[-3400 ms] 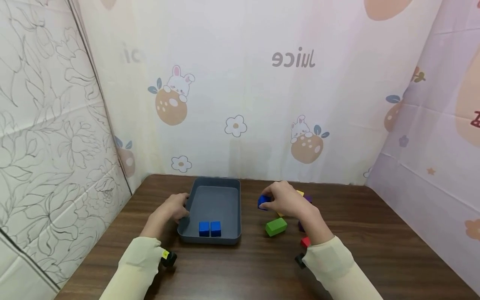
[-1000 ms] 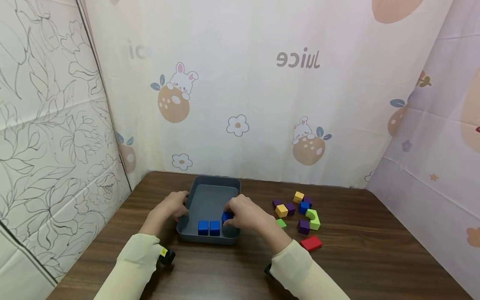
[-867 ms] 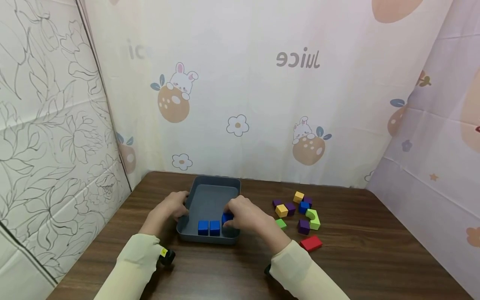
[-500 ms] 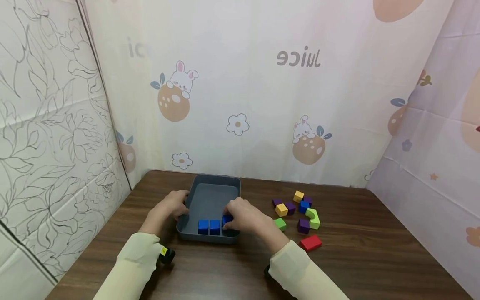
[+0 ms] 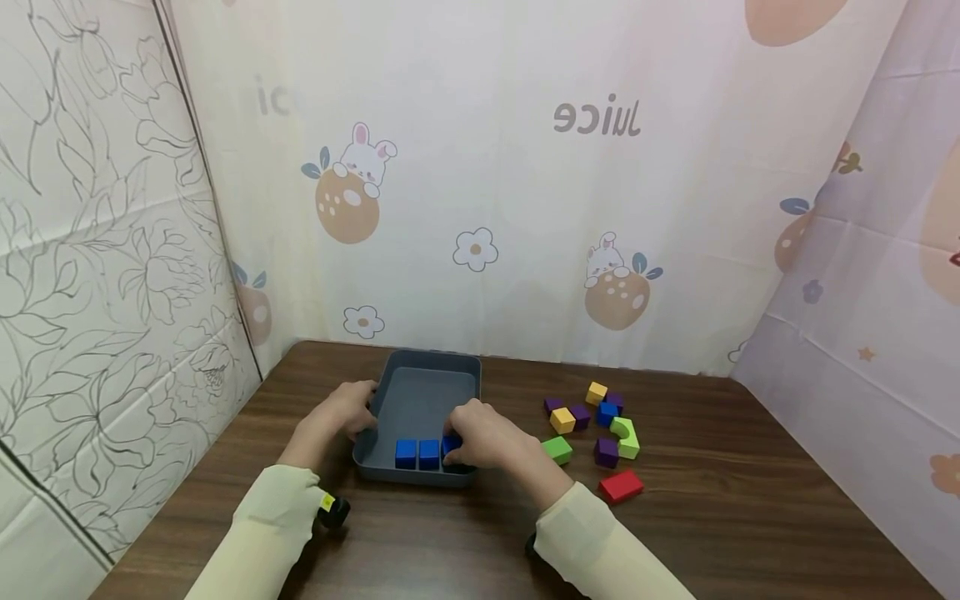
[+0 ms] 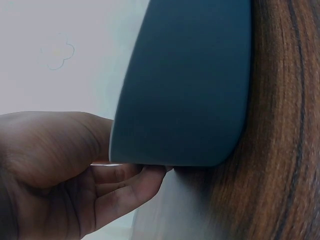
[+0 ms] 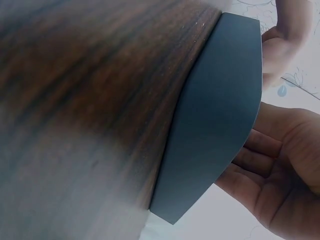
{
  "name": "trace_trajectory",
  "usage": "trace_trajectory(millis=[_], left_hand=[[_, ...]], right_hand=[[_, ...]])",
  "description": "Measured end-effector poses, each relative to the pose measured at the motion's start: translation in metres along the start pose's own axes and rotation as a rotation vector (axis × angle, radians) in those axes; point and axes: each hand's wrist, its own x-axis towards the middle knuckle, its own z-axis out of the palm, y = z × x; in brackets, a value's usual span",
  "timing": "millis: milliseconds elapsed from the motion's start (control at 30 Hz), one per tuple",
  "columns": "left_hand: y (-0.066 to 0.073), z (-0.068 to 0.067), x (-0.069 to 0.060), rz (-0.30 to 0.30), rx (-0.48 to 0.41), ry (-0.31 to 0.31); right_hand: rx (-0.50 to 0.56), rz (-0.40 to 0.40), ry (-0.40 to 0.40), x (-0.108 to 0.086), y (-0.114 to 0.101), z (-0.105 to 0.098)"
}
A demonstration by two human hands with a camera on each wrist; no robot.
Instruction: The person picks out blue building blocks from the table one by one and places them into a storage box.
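A grey rectangular tray [image 5: 423,400] stands on the table. My left hand [image 5: 347,408] holds it by its left side; in the left wrist view the thumb meets the rim and curled fingers [image 6: 132,192] lie along the outer wall. Two blue cubes [image 5: 406,454] [image 5: 429,454] sit side by side along the tray's near end. My right hand [image 5: 483,433] reaches over the right rim and pinches a third blue cube [image 5: 450,446], just right of that pair and partly covered by the fingers. The right wrist view shows the tray's outer wall [image 7: 215,110] hiding this cube.
Right of the tray lie loose blocks: a green block [image 5: 557,451], a red block [image 5: 621,487], a light-green arch [image 5: 626,438], a blue cube [image 5: 607,413], yellow cubes [image 5: 562,421] [image 5: 597,393] and several purple cubes [image 5: 607,452]. A curtain [image 5: 525,208] hangs behind the wooden table [image 5: 420,542].
My right hand has carried the blue cube from right of the tray into it, then shifted slightly toward the near end, beside the other two cubes. The left hand has stayed at the tray's left side.
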Motion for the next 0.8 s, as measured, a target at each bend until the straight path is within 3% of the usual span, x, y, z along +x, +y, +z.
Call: trace_trajectory(millis=[800], left_hand=[[-0.0021,0.0009,0.0009,0.014,0.005,0.003]], right_hand=[[-0.010,-0.008,-0.010,-0.0013,-0.0004,0.0010]])
